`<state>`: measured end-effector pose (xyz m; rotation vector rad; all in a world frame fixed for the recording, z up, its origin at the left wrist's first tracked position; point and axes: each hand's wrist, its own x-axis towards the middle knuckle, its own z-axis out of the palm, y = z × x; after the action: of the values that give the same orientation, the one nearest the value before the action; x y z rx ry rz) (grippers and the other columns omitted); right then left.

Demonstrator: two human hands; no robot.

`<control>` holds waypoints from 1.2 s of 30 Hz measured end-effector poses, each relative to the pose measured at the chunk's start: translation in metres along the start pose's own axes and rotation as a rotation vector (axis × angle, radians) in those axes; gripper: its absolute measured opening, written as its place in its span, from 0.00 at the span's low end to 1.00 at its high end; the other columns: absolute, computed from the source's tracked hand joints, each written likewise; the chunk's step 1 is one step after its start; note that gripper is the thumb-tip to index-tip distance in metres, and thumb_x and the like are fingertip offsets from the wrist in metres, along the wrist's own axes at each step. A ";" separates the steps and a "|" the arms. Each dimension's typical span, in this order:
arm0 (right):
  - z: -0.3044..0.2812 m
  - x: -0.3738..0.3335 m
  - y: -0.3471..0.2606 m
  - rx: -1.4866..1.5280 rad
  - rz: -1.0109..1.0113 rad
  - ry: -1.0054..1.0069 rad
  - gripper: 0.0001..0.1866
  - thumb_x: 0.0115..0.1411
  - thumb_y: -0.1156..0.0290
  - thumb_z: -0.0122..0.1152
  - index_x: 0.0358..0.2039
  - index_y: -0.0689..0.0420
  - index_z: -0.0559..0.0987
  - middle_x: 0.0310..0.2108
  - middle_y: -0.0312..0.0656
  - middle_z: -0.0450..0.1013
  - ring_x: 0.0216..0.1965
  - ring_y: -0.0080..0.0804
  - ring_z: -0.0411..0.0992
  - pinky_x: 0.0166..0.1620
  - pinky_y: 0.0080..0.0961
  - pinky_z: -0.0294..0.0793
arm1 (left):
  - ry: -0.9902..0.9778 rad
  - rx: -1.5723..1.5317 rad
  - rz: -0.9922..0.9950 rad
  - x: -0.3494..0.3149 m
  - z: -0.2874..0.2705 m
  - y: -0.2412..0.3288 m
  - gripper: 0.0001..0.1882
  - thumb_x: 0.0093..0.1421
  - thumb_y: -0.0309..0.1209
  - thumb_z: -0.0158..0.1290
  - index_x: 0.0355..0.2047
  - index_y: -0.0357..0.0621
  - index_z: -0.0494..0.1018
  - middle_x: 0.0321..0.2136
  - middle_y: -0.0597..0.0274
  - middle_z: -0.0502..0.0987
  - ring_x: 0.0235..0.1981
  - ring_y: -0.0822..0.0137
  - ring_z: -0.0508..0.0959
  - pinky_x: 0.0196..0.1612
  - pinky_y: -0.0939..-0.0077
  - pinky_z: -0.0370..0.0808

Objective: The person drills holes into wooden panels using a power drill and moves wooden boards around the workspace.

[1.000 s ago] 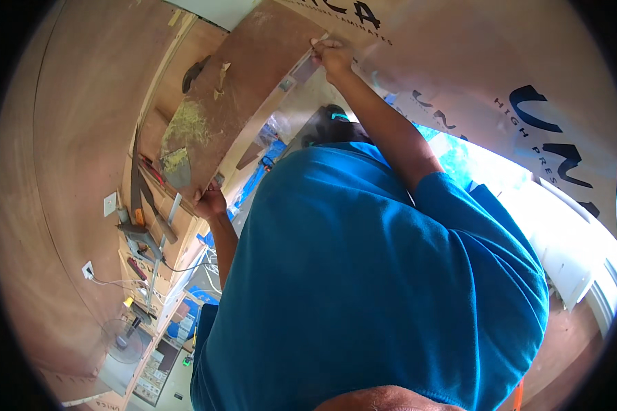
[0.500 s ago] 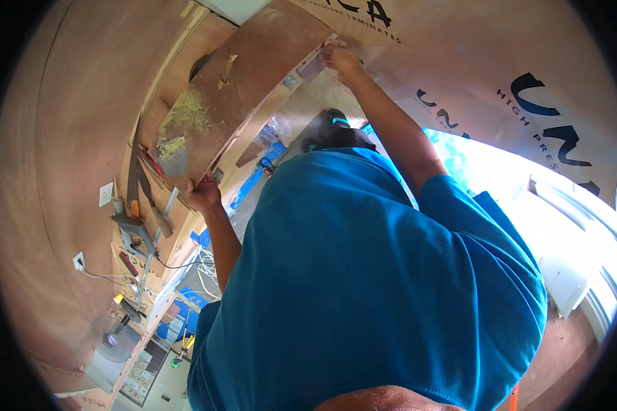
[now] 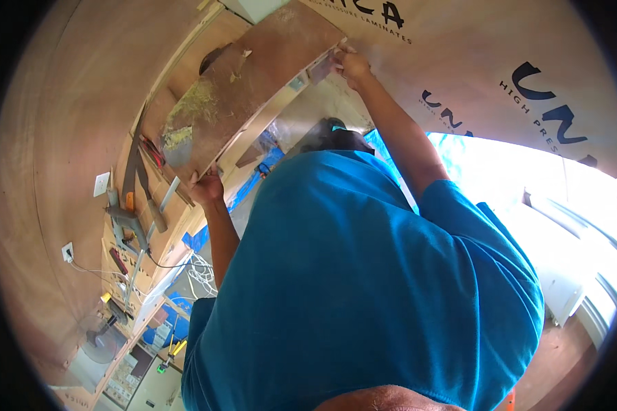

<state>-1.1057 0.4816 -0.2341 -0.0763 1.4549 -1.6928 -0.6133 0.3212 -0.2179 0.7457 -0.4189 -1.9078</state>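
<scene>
A worn brown wooden board [image 3: 253, 85] stretches across the upper middle, with a rough yellowish patch and torn spots on its face. My left hand [image 3: 207, 187] grips its near left corner, fingers curled round the edge. At the far right end, my right hand [image 3: 353, 66] holds the same long edge with bent fingers. Both arms are stretched out. Small grey metal-looking plates show along that edge, close to my right hand. What lies beneath the board is mostly hidden.
Left of the board, a handsaw [image 3: 136, 157], a grey corded power tool [image 3: 127, 220] and other hand tools lie on a wooden ledge. White cable [image 3: 200, 274] is coiled lower down, near a fan [image 3: 103, 339]. A large printed panel [image 3: 473, 61] stands at the right.
The view has shifted slightly. My left hand's fingers have moved on the board's corner and now wrap its edge. Both hands stay on the board.
</scene>
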 end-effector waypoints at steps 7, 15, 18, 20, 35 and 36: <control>0.002 0.006 0.018 0.007 -0.057 0.058 0.24 0.61 0.73 0.54 0.59 0.51 0.72 0.45 0.30 0.73 0.43 0.24 0.71 0.42 0.31 0.72 | -0.027 -0.002 -0.002 -0.004 0.007 -0.006 0.32 0.46 0.24 0.57 0.56 0.38 0.69 0.57 0.51 0.72 0.58 0.47 0.72 0.62 0.45 0.68; 0.007 0.022 0.034 0.006 -0.132 0.187 0.26 0.59 0.75 0.56 0.60 0.52 0.72 0.44 0.34 0.75 0.41 0.27 0.73 0.37 0.30 0.74 | -0.129 0.007 -0.051 0.006 0.002 -0.008 0.30 0.47 0.23 0.56 0.54 0.34 0.71 0.56 0.49 0.73 0.59 0.49 0.72 0.62 0.47 0.70; 0.026 0.002 0.029 -0.001 -0.106 0.204 0.25 0.59 0.74 0.56 0.59 0.56 0.73 0.43 0.37 0.76 0.37 0.27 0.73 0.34 0.27 0.74 | -0.036 0.010 -0.061 0.002 -0.014 0.000 0.29 0.47 0.23 0.56 0.54 0.35 0.71 0.56 0.48 0.73 0.58 0.48 0.73 0.62 0.47 0.70; 0.035 -0.001 0.027 0.041 -0.163 0.225 0.18 0.60 0.74 0.56 0.51 0.61 0.77 0.38 0.37 0.75 0.34 0.24 0.72 0.32 0.25 0.72 | -0.082 0.028 -0.056 0.006 -0.019 0.009 0.30 0.47 0.23 0.56 0.54 0.36 0.71 0.56 0.48 0.73 0.58 0.48 0.73 0.62 0.46 0.70; 0.024 0.014 0.020 -0.533 -0.328 0.415 0.20 0.54 0.61 0.65 0.38 0.66 0.81 0.36 0.58 0.79 0.37 0.48 0.79 0.39 0.36 0.76 | -0.055 -0.049 -0.057 0.001 -0.004 -0.007 0.30 0.44 0.20 0.54 0.53 0.32 0.70 0.55 0.46 0.73 0.58 0.47 0.72 0.62 0.49 0.69; 0.026 0.017 0.021 -0.532 -0.341 0.426 0.20 0.54 0.61 0.65 0.38 0.66 0.81 0.36 0.58 0.79 0.37 0.48 0.79 0.39 0.36 0.76 | -0.064 -0.049 -0.072 0.002 -0.008 -0.004 0.30 0.45 0.21 0.56 0.53 0.34 0.70 0.55 0.47 0.73 0.57 0.48 0.73 0.62 0.49 0.70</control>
<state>-1.0897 0.4523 -0.2510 -0.2800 2.2979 -1.5954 -0.6108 0.3214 -0.2269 0.6770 -0.3886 -2.0064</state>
